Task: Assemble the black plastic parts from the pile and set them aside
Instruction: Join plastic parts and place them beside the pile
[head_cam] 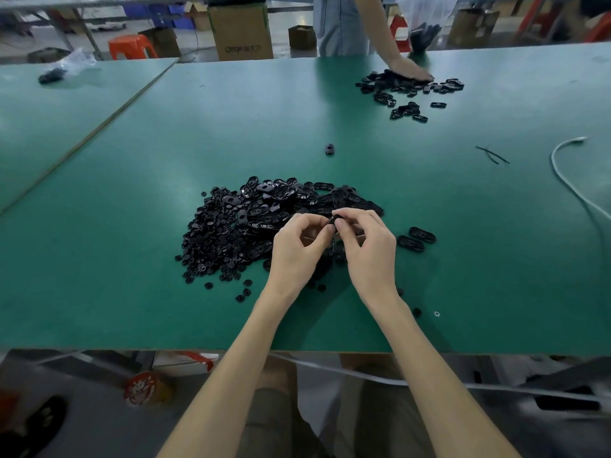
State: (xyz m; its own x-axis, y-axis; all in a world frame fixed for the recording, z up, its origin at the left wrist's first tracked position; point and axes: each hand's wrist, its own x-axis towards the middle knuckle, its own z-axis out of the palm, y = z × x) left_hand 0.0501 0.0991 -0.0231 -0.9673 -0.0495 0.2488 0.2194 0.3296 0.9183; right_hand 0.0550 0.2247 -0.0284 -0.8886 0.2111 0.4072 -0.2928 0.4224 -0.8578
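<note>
Just above the pile (264, 223) on the green table (132, 193), the left hand (297, 249) and right hand (370, 249) are pinching one small black part (336, 222) between fingertips; squaring the pieces before pressing should help them seat cleanly.

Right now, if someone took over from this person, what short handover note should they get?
Both hands are busy: left hand and right hand pinch one small black part together above the pile's near edge.
Main pile of loose black pieces lies on the green table, just ahead.
Done: two oval pieces lie apart, right of the pile, apparently set aside.
Left: nearly the whole pile.
Another person's hand works a second pile across the table.
</note>
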